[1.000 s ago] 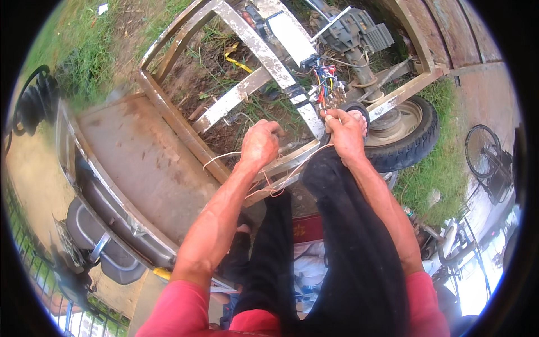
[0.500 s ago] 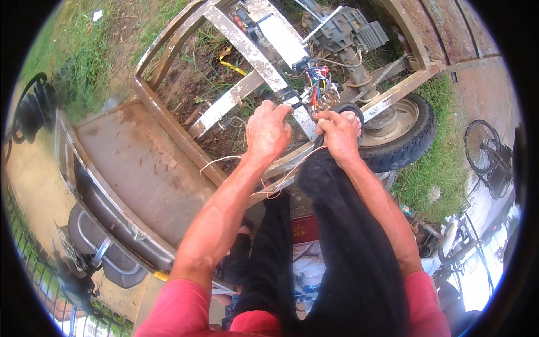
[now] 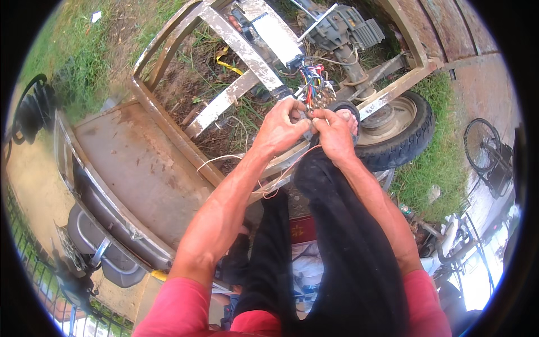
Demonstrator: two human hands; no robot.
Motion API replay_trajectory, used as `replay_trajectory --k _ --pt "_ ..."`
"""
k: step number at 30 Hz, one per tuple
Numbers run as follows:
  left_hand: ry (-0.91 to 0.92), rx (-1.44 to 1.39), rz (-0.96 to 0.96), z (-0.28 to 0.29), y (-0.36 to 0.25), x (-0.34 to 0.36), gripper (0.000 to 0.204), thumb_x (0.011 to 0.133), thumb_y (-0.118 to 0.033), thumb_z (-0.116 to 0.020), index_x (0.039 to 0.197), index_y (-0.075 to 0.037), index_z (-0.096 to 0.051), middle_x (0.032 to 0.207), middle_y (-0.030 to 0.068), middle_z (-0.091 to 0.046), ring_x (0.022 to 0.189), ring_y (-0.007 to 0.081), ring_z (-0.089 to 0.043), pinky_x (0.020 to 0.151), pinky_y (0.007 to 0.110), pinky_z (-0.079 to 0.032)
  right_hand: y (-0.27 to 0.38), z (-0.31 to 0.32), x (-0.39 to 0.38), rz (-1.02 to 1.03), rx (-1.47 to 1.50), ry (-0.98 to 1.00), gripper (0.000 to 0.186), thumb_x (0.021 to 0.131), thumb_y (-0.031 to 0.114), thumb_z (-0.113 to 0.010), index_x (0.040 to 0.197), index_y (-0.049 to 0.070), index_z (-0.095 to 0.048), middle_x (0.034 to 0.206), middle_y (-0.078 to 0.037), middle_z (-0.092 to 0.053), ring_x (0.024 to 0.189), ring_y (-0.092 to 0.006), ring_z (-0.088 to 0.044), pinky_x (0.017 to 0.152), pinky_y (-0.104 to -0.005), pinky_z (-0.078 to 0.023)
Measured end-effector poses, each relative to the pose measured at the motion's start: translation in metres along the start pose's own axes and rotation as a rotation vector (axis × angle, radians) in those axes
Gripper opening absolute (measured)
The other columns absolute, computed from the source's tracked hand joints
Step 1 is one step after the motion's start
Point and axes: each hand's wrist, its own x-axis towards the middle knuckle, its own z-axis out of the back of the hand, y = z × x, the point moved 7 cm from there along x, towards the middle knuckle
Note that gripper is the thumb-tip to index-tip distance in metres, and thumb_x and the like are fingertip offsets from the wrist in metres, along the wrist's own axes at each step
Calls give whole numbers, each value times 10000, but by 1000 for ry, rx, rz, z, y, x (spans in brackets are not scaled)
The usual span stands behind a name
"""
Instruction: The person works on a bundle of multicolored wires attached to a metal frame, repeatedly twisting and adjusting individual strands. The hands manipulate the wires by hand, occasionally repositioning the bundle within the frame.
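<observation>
Facing each other with curled fingers, the left hand (image 3: 283,124) and the right hand (image 3: 336,135) sat almost fingertip to fingertip, just below a bundle of coloured wires (image 3: 312,81) — whether either pinched a strand was too small to tell. A thin orange wire (image 3: 305,155) ran up to the right hand. Bare toes (image 3: 348,118) showed behind it, near the treaded tyre (image 3: 397,155) — all beside the paint-chipped metal frame (image 3: 227,104).
</observation>
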Motion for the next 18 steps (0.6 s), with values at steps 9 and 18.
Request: replay_trajectory --k 9,18 --pt "-129 293 -313 -14 -13 11 179 910 -158 -773 1039 -36 -753 955 123 -706 885 291 -702 808 405 -561 8 0 -4 75 46 -21 381 1023 223 -613 1299 -20 -714 912 -128 -784 870 -176 -723 824 -321 -544" --pt "-17 -266 25 -8 -18 19 170 962 -169 -681 939 -4 -713 809 51 -687 746 173 -663 702 355 -538 14 -1 -3 46 -6 -15 376 1041 244 -615 1303 -3 -721 904 -104 -786 840 -174 -723 816 -326 -542"
